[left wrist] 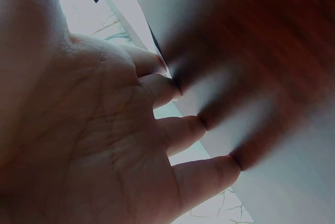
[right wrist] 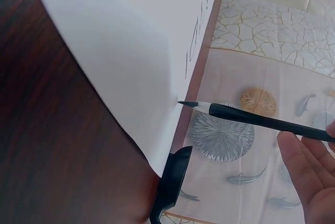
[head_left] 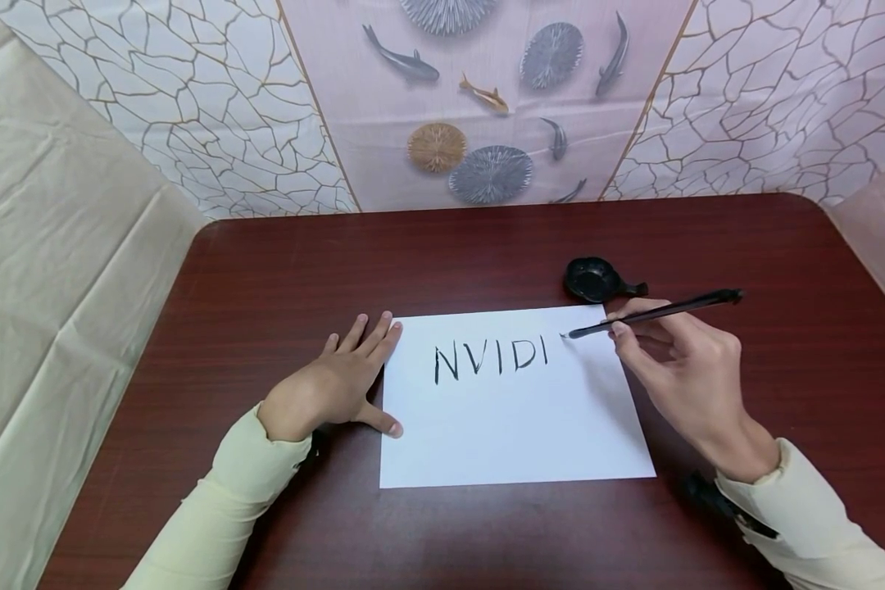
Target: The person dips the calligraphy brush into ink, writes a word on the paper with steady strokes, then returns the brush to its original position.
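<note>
A white sheet of paper (head_left: 516,434) lies on the table, with the letters NVIDI brushed across its upper half in black. My right hand (head_left: 689,377) pinches a black ink brush (head_left: 671,310) between thumb and fingers. In the right wrist view the dark tip of the brush (right wrist: 225,111) is at the paper (right wrist: 131,51); whether it touches is hard to tell. My left hand (head_left: 332,385) rests at the sheet's left edge, fingers spread, thumb on the paper. In the left wrist view the palm of the left hand (left wrist: 104,124) shows, its fingertips down on the surface.
A small black ink dish (head_left: 593,280) with a short handle stands just beyond the paper's upper right corner. The dark red wooden table (head_left: 324,262) ends at a patterned cloth backdrop (head_left: 487,123). A pale cloth (head_left: 52,287) hangs along the left side.
</note>
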The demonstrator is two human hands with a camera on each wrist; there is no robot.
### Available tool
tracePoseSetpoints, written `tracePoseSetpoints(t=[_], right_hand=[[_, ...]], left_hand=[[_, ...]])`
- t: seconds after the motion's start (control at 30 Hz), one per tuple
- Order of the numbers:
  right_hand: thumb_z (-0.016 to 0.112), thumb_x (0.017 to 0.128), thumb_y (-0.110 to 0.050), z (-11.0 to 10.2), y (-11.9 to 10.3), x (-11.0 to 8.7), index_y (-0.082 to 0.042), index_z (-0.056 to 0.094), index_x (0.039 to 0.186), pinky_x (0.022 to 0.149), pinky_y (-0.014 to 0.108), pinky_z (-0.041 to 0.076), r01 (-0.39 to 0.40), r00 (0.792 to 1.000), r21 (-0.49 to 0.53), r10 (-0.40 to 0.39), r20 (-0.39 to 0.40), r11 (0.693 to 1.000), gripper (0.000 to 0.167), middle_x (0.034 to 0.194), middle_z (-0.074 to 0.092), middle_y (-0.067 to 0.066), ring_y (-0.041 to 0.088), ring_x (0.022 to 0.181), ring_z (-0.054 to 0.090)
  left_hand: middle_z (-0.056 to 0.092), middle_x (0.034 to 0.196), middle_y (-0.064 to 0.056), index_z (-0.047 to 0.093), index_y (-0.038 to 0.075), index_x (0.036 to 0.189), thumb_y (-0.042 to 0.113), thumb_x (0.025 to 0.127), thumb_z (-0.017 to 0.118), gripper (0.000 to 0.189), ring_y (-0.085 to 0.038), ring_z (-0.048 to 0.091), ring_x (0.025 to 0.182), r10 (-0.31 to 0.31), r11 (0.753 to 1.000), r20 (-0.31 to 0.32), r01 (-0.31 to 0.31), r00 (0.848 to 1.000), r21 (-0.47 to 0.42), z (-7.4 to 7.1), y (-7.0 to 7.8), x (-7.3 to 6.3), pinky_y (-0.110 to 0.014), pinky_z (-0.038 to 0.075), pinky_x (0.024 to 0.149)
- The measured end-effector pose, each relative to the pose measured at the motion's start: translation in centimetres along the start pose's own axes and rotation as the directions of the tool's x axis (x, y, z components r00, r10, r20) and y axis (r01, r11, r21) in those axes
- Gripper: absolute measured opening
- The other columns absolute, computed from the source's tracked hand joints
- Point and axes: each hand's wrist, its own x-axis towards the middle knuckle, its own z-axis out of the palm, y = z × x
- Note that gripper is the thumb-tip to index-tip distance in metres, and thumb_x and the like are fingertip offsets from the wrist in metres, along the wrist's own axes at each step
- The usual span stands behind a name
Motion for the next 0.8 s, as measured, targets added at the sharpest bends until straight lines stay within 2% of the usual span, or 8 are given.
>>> tracePoseSetpoints(t=[0.23, 0.63, 0.8], right_hand=[[0.078, 0.079, 0.016, -0.2, -0.4, -0.4, 0.002, 0.077, 0.109, 0.08, 0.006, 0.051, 0.003, 1.0, -0.016, -0.002, 0.028, 1.0, 0.033, 0.098, 0.08, 0.013, -0.018, 0.093, 0.066], [0.074, 0.083, 0.002, -0.5, -1.9, -0.7, -0.001, 0.078, 0.104, 0.077, 0.006, 0.052, 0.083, 0.995, -0.019, -0.082, 0.048, 0.996, 0.022, 0.092, 0.079, 0.008, -0.017, 0.091, 0.065], [0.072, 0.087, -0.003, -0.8, -1.6, -0.3, 0.0, 0.078, 0.105, 0.077, 0.004, 0.05, 0.096, 0.995, -0.039, -0.095, 0.02, 0.995, 0.019, 0.091, 0.079, 0.009, -0.018, 0.089, 0.065]], left_hand=[[-0.012, 0.177, -0.009, -0.003, 0.012, 0.171, 0.066, 0.072, 0.089, 0.145, -0.041, -0.011, 0.162, 0.001, 1.0, 0.0, -0.001, 1.0, -0.005, -0.1, -0.1, 0.1, -0.07, 0.01, 0.124], [-0.013, 0.177, -0.01, -0.003, 0.011, 0.171, 0.065, 0.075, 0.088, 0.142, -0.042, -0.011, 0.162, 0.015, 1.0, -0.004, -0.015, 1.0, -0.012, -0.3, -0.1, 0.0, -0.07, 0.01, 0.124], [-0.011, 0.177, -0.009, -0.003, 0.012, 0.171, 0.065, 0.075, 0.088, 0.142, -0.041, -0.011, 0.162, 0.011, 1.0, -0.001, -0.011, 1.0, -0.021, -0.4, -0.2, -0.1, -0.07, 0.008, 0.125]])
